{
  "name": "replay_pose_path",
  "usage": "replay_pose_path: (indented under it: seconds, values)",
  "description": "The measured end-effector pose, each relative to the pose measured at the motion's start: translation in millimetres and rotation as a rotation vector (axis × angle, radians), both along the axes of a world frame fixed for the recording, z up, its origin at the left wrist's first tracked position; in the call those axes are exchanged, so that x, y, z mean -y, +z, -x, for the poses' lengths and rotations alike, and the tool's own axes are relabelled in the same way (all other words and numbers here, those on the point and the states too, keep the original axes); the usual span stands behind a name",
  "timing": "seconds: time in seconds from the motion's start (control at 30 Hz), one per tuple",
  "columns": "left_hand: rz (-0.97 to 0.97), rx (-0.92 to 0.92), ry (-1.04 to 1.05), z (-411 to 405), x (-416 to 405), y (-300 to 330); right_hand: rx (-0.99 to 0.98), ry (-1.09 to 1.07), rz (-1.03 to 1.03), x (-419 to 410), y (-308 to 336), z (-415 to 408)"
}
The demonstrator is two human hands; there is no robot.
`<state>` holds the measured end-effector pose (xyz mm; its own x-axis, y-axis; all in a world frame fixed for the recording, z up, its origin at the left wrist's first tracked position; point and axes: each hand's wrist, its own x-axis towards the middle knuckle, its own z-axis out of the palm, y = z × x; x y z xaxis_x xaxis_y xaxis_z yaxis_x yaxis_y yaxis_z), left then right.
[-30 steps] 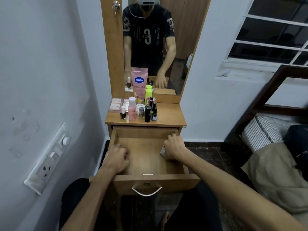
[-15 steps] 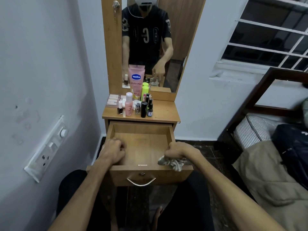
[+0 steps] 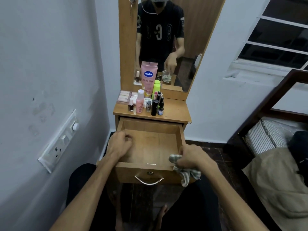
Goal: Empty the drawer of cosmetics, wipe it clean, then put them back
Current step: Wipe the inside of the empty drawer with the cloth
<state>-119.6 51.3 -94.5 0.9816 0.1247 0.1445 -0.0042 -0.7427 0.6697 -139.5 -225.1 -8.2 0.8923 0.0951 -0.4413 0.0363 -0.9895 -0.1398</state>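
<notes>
The wooden drawer (image 3: pixel 150 142) stands pulled out, nothing lying on its bare bottom. My left hand (image 3: pixel 119 145) grips the drawer's left wall with curled fingers. My right hand (image 3: pixel 194 158) holds a striped grey cloth (image 3: pixel 186 174) at the drawer's front right corner; part of the cloth hangs down over the front panel. The cosmetics stand on the dresser top (image 3: pixel 175 112): a pink Vaseline tube (image 3: pixel 148 77), a green bottle (image 3: pixel 156 88), a pink bottle (image 3: pixel 139 104), a black tube (image 3: pixel 154 108), small nail polish bottles (image 3: pixel 130 105) and flat boxes (image 3: pixel 125 96).
A mirror (image 3: pixel 166 39) rises behind the dresser. A white wall with a switch panel (image 3: pixel 60 142) is close on the left. A dark wooden bed frame (image 3: pixel 266 104) with bedding (image 3: pixel 275 180) is on the right. The drawer has a metal handle (image 3: pixel 148 180).
My right hand has drawn the cloth from inside the drawer back to the front right corner, where it now hangs over the front. My left hand has stayed on the left wall.
</notes>
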Motion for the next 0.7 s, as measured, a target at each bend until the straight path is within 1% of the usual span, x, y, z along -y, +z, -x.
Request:
replay_pose_path:
  seconds: [0.07,0.17,0.3,0.4,0.5,0.57,0.63,0.7]
  values:
    - [0.078,0.011,0.022,-2,-1,-3,0.005,0.017,-0.031,-13,-6,5]
    - [0.188,-0.001,0.049,-7,-5,-5,-0.024,0.094,-0.138,-38,-7,10]
    - [0.381,-0.077,0.035,-15,-19,2,-0.028,0.231,-0.242,-85,-8,14]
    - [0.484,-0.186,-0.028,-19,-34,8,0.051,0.330,-0.284,-124,-14,20]
    - [0.583,-0.253,-0.042,-23,-45,9,0.146,0.450,-0.397,-158,-23,31]
    - [0.625,-0.251,-0.031,-23,-51,7,0.188,0.539,-0.454,-176,-30,41]
    - [0.632,-0.244,-0.027,-23,-56,4,0.227,0.618,-0.464,-186,-36,48]
    - [0.636,-0.238,-0.026,-23,-58,1,0.201,0.671,-0.459,-186,-34,47]
